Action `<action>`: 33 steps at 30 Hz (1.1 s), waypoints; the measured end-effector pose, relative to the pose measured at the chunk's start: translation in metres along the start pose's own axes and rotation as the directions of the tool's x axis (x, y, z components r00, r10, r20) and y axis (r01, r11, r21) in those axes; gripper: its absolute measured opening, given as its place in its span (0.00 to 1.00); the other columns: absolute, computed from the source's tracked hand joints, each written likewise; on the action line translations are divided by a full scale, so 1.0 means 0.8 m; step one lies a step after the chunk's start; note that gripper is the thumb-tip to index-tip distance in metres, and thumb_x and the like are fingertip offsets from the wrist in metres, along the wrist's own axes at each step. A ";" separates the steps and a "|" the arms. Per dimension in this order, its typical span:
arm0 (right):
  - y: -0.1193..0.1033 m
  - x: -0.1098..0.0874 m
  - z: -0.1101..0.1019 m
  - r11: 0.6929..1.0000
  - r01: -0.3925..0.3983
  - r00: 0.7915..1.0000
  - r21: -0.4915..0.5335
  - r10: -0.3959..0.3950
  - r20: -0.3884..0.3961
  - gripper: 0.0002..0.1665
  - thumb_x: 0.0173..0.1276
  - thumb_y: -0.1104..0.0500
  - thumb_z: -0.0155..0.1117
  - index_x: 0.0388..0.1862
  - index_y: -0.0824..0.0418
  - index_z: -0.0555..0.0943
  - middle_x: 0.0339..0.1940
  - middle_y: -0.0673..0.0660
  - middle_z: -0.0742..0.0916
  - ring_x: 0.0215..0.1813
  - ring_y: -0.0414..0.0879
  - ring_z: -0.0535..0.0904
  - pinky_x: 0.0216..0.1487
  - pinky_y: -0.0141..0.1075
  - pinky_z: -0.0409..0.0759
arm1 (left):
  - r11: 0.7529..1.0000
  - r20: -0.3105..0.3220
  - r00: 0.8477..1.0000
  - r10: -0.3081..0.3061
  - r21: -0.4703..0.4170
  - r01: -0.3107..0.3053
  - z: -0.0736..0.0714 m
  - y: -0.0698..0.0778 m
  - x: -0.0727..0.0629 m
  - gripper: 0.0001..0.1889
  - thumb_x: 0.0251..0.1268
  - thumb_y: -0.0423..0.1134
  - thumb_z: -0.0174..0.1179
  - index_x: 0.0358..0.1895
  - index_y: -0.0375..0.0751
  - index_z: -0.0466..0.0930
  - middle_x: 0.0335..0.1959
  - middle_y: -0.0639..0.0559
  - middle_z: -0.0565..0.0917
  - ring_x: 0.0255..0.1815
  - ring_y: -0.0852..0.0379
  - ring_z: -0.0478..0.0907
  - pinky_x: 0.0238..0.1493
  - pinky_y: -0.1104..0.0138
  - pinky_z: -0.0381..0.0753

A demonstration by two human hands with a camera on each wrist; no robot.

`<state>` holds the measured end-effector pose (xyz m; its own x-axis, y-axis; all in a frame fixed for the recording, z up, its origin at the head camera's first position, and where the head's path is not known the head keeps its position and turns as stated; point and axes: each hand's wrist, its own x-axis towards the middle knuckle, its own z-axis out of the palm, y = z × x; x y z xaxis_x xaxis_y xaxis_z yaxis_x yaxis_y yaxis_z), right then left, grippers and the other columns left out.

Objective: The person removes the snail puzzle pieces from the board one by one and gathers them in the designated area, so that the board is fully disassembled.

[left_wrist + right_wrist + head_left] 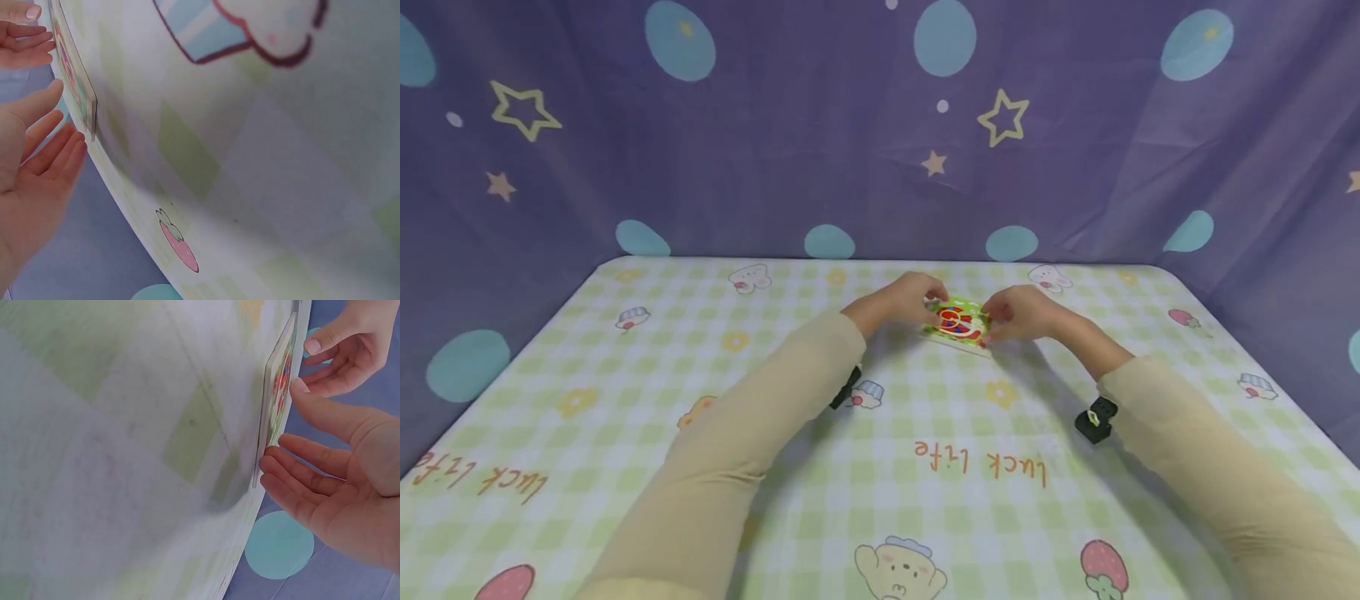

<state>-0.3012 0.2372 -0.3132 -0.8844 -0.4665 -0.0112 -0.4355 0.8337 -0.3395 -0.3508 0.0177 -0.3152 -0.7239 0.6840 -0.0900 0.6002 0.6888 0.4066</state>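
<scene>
A flat rectangular board with a bright green border and red, blue and white shapes lies toward the far side of the table. Its pale layered edge shows in the left wrist view. My left hand is at the board's left side, fingers loosely extended and fingertips right by its edge. On the right side is my right hand, its thumb over the face and fingertips at the rim in the right wrist view. Neither hand's fingers are curled round the board.
A green-and-white checked cloth printed with cartoon figures covers the table. Behind rises a purple curtain with stars and blue ovals. Black wrist devices sit below both sleeves.
</scene>
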 end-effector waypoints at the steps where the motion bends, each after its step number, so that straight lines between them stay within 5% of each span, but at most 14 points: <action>1: -0.001 0.000 0.000 1.000 0.010 1.000 -0.009 -0.010 0.000 0.26 0.54 0.56 0.74 0.49 0.71 0.82 0.42 0.65 0.88 0.46 0.57 0.83 0.52 0.48 0.79 | 1.000 0.008 1.000 -0.002 0.015 0.002 0.001 0.000 0.000 0.22 0.62 0.37 0.63 0.60 0.37 0.76 0.59 0.45 0.80 0.62 0.50 0.74 0.67 0.62 0.70; 12: -0.004 0.004 0.007 0.994 0.044 0.998 -0.096 -0.048 -0.030 0.22 0.52 0.56 0.76 0.41 0.70 0.84 0.35 0.63 0.87 0.38 0.53 0.81 0.45 0.45 0.78 | 0.994 0.040 0.999 -0.001 0.105 -0.003 0.008 -0.004 -0.003 0.23 0.63 0.42 0.63 0.61 0.40 0.76 0.66 0.47 0.75 0.69 0.51 0.69 0.71 0.63 0.65; 33: -0.019 0.010 0.020 0.987 0.153 0.986 -0.045 -0.155 -0.057 0.24 0.47 0.57 0.80 0.40 0.69 0.84 0.38 0.63 0.85 0.41 0.55 0.82 0.48 0.47 0.80 | 0.986 0.002 0.996 0.092 0.136 -0.092 0.006 -0.024 -0.046 0.25 0.56 0.47 0.69 0.55 0.38 0.81 0.55 0.45 0.83 0.53 0.52 0.78 0.62 0.62 0.74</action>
<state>-0.2989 0.2157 -0.3232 -0.8143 -0.5726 0.0952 -0.5724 0.7651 -0.2948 -0.3343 -0.0192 -0.3236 -0.6646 0.7452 -0.0542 0.7047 0.6493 0.2860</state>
